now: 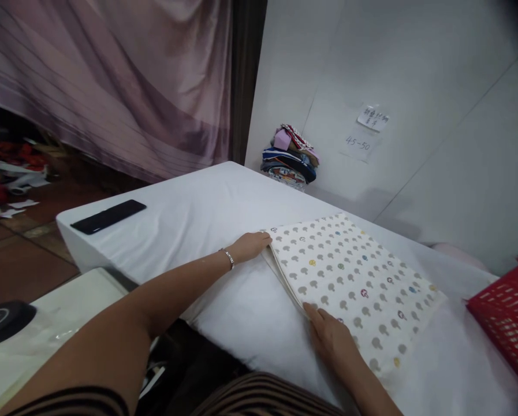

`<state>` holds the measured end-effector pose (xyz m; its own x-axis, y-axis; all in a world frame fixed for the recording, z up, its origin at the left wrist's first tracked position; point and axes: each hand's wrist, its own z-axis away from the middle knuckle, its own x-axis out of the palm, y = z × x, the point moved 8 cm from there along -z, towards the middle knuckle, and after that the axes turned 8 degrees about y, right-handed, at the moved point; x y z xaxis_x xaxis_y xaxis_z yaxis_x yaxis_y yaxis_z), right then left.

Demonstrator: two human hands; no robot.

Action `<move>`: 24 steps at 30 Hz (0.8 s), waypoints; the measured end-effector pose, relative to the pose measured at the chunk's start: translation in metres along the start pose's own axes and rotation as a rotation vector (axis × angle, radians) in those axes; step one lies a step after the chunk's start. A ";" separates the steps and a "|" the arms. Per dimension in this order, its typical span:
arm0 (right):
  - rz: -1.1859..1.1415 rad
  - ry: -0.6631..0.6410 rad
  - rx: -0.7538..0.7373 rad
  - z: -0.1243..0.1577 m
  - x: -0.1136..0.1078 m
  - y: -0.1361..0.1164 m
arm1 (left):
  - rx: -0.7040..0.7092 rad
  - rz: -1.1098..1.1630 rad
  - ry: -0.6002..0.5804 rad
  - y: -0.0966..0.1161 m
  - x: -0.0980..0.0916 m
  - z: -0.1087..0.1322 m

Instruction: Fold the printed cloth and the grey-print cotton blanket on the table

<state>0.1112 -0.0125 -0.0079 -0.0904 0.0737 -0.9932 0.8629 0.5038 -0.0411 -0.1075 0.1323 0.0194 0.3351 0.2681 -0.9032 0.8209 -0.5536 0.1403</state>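
A cream cloth [354, 277] printed with grey and a few coloured mushrooms lies as a flat, layered rectangle on the white-covered table [189, 202]. My left hand [250, 245], with a bracelet at the wrist, pinches its left corner. There the layers part slightly along the edge that faces me. Lower down that same edge, my right hand [331, 336] grips the cloth, fingertips on top of it. The rest of the right hand's grip is hidden under the hand.
A black phone-like slab [108, 216] lies at the table's left end. A stack of folded fabrics [289, 156] stands by the wall. At the right is a red plastic basket [507, 315]. A white machine [68, 329] with a dark round knob is low on the left.
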 end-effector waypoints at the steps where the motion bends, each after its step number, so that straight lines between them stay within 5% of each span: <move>1: 0.008 -0.011 0.004 0.000 0.001 0.000 | 0.014 0.002 -0.004 0.002 0.004 -0.001; 7: 0.006 0.007 -0.003 0.002 0.001 0.000 | 0.100 0.010 0.008 0.006 0.018 0.008; 17: -0.133 0.117 -0.061 0.003 -0.007 0.003 | 0.204 -0.028 0.007 0.012 0.009 0.023; 24: -0.366 0.042 0.054 -0.001 -0.021 0.012 | 0.259 0.000 -0.033 0.013 0.005 0.017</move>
<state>0.1230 -0.0071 0.0130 -0.4173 -0.0674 -0.9063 0.7945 0.4571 -0.3998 -0.1035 0.1132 0.0098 0.3163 0.2444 -0.9167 0.6734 -0.7384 0.0355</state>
